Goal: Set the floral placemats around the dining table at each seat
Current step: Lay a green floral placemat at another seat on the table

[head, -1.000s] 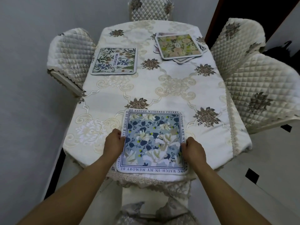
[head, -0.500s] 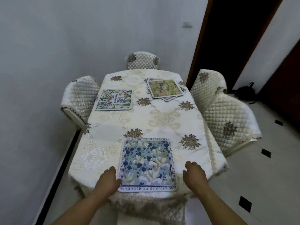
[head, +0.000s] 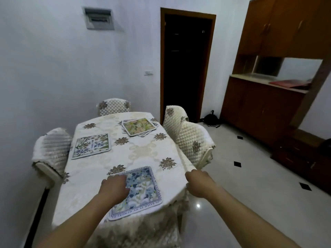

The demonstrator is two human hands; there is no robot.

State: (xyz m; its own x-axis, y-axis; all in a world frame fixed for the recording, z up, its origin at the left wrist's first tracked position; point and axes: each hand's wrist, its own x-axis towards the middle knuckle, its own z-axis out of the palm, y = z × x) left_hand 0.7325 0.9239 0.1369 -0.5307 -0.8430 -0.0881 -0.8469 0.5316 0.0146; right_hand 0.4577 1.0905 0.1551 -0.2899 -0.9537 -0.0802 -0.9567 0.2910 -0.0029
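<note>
We see the left hand (head: 114, 189) over the blue placemat (head: 141, 187) on the worktop (head: 143, 153), right hand (head: 198, 183) at the edge, a stack (head: 138, 126) far off.

Dim, cool indoor light; small glare spot on glossy floor (head: 198, 205); doorway (head: 186, 65) near black; overall soft motion blur; wide-angle bending at frame edges.

Blue-and-white floral placemat (head: 141, 188) with lettered border under the left grip (head: 113, 188). Cream damask tablecloth (head: 143, 151) with brown flower motifs beyond. Farther off, white placemat (head: 91, 145) with green and blue sprigs; green-and-pink floral stack (head: 138, 126). Quilted cream chair covers (head: 191, 138).
</note>
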